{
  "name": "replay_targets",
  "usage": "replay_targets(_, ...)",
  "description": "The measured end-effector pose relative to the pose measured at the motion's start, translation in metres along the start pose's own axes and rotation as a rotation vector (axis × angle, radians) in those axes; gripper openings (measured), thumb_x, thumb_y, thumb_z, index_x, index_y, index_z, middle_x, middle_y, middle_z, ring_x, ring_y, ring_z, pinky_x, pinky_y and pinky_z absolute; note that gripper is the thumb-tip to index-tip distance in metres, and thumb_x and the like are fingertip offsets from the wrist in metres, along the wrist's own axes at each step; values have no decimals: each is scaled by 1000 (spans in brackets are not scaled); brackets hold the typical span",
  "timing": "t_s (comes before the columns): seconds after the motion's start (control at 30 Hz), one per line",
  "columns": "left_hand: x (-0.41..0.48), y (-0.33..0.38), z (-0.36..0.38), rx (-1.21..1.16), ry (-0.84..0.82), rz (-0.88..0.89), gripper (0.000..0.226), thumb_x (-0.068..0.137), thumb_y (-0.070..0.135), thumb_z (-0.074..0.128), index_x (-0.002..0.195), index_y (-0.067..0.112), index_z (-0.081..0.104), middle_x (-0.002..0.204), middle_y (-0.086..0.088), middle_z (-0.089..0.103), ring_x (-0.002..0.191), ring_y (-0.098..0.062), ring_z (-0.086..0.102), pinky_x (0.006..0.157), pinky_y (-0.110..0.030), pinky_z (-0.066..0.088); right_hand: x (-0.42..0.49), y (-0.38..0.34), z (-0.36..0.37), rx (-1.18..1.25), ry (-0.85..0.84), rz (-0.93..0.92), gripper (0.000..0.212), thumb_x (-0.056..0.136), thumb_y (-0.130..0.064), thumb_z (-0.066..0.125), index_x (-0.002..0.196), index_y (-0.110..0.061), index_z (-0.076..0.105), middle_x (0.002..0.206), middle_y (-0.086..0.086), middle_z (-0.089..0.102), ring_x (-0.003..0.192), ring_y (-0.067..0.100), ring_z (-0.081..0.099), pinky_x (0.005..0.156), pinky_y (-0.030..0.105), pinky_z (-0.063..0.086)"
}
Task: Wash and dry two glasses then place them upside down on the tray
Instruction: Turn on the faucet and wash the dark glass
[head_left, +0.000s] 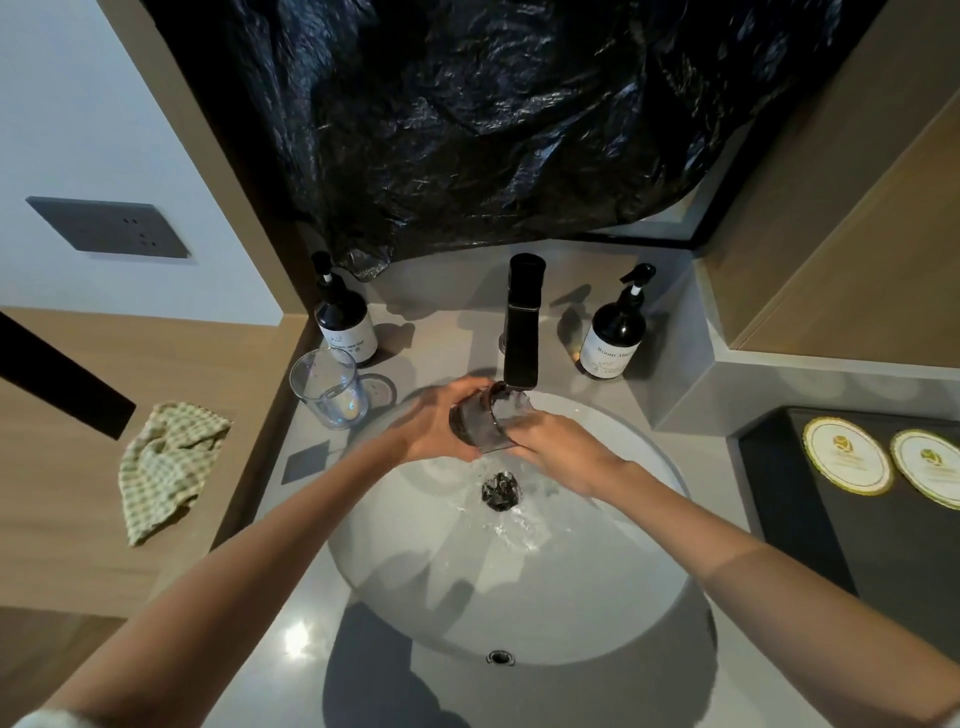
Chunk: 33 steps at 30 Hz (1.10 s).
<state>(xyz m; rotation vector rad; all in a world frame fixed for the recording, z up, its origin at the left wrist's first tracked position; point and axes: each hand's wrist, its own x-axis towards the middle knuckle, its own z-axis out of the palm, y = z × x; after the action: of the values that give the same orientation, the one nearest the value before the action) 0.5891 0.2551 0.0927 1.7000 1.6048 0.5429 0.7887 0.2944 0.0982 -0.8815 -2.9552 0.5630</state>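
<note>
Your left hand (441, 423) and right hand (563, 449) both hold one smoky grey transparent tumbler (485, 423), fingers curled round it from opposite sides. The tumbler is tilted, its mouth up under the spout of the black column faucet (522, 322), above the round white basin (571, 597). Water blurs the mouth and spills down around the dark drain (500, 491). The wall looks dark and wet; your grip hides the base. A second, clear cylindrical glass (330, 387) stands upright on the grey counter (447, 343), left of the basin. The black tray (810, 545) lies on the right, well apart, carrying two gold-rimmed round coasters (847, 454).
</note>
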Motion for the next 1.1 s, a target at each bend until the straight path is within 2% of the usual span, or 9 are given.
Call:
replay_targets(0.17,-19,-16,5,-472,-81,-93,52,85,43,65,133,38,47,140,7,48,126,-11,48,103,-37,45,-7,4,11,310,73,120,22,92,-26,62,107,-13,69,94,-2,67,81,19,58,79,34,49)
replay_targets(0.3,-20,-2,35,-1067,29,-283,41,92,34,52,133,30,47,128,0,59,113,-16,61,97,-37,48,-3,-7,12,489,160,241,33,85,-41,61,93,-9,67,80,9,69,73,26,60,73,42,53)
replay_targets(0.4,-11,3,39,-1090,43,-374,33,97,42,40,121,25,54,110,1,70,102,-12,65,88,-30,50,-2,-18,15,565,154,207,16,89,-36,59,79,-27,65,73,-8,66,68,10,57,69,30,50)
replay_targets(0.47,-9,4,36,-1071,41,-472,43,97,49,36,122,20,56,108,-5,70,99,-15,66,80,-29,53,-3,-19,9,393,58,85,20,95,-41,49,106,-31,62,102,-11,66,93,8,58,86,29,48)
replay_targets(0.53,-9,5,31,-1030,34,-533,48,97,53,33,122,19,56,108,-7,68,100,-19,64,79,-32,54,-1,-5,7,34,-30,-97,44,99,-44,40,139,-25,43,141,-1,50,130,14,42,113,27,26)
replay_targets(0.6,-4,4,25,-942,31,-529,48,97,55,31,121,20,54,112,-7,65,106,-22,61,91,-38,52,4,7,10,-115,-47,-171,49,101,-39,36,146,-21,34,151,3,38,142,18,26,119,26,8)
replay_targets(0.8,11,16,16,-920,131,-531,34,99,45,35,100,19,56,97,-5,68,89,-18,65,92,-40,51,17,-20,18,929,-78,305,52,78,-4,53,130,-8,54,131,22,57,122,38,52,103,44,43)
replay_targets(0.97,10,20,9,-692,119,-476,40,101,46,28,113,14,49,100,-8,63,98,-24,61,81,-35,52,5,0,24,-47,19,-55,48,96,-28,48,142,-16,41,144,7,45,137,24,33,115,30,24)
replay_targets(1.1,12,18,2,-722,92,-496,40,98,48,35,111,16,56,112,-13,65,100,-24,64,92,-41,52,9,-2,30,352,50,-22,41,101,-24,43,140,-17,45,147,7,42,140,23,27,116,34,23)
